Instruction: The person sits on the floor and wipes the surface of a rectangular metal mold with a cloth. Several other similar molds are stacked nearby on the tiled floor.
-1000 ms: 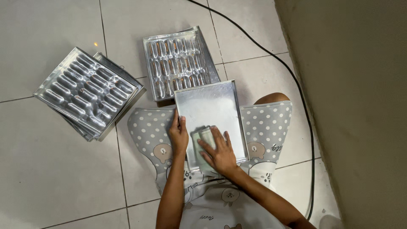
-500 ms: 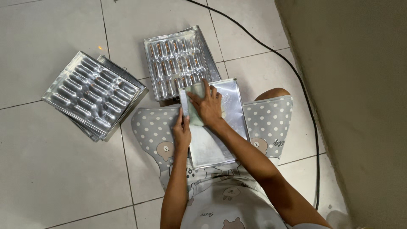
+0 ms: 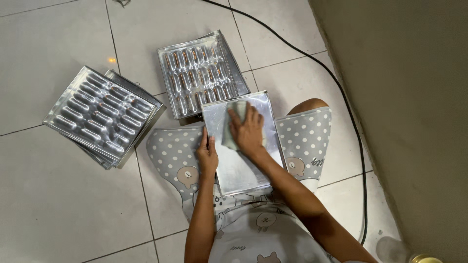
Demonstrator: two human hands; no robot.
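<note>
Head view, single frame: I am looking down on a person sitting on the tiled floor (image 3: pixel 58 204) with a flat metal tray (image 3: pixel 239 168) lying across the lap, between two knees in grey dotted fabric. Right hand (image 3: pixel 248 130) is lying palm-down on the upper half of the tray, fingers spread and pressing a pale green cloth (image 3: pixel 233 127) flat against the metal; the cloth is showing at the fingertips and along the hand's left side, so I am logging it as pinned under the palm rather than clenched in a fist. Left hand (image 3: pixel 207 155) is gripping the tray's left rim about midway along its length, thumb on the upper face, remaining fingers curling under the edge out of my sight. Tray's far end is touching or just overlapping a moulded metal tray (image 3: pixel 200 73) with rows of elongated cavities, resting on the floor ahead of the knees. A stack of similar moulded trays (image 3: pixel 100 117) is sitting to the left, tilted at an angle, near the left knee but apart from it. A black cable (image 3: pixel 336 92) is running across the tiles on the right, beside a plain wall (image 3: pixel 409 107).
</note>
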